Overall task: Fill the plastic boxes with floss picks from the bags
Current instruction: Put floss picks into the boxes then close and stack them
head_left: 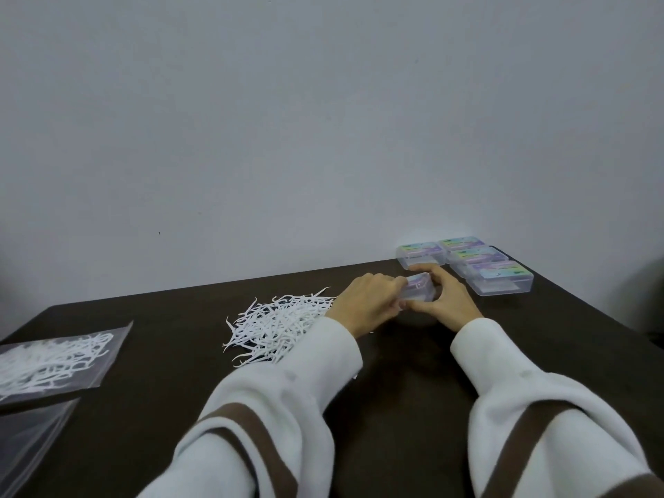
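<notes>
Here both hands hold one small clear plastic box point(418, 290) just above the dark table point(179, 354): the left hand point(366, 303) grips its left end with curled fingers, the right hand point(445, 300) curls round its right side. Just left of the left hand lies a loose pile of white floss picks point(280, 325). Beyond the right hand stand four more boxes point(467, 262), lids shut. Far left of both hands lie a bag of picks point(54, 357) and a flat bag point(28, 440).
</notes>
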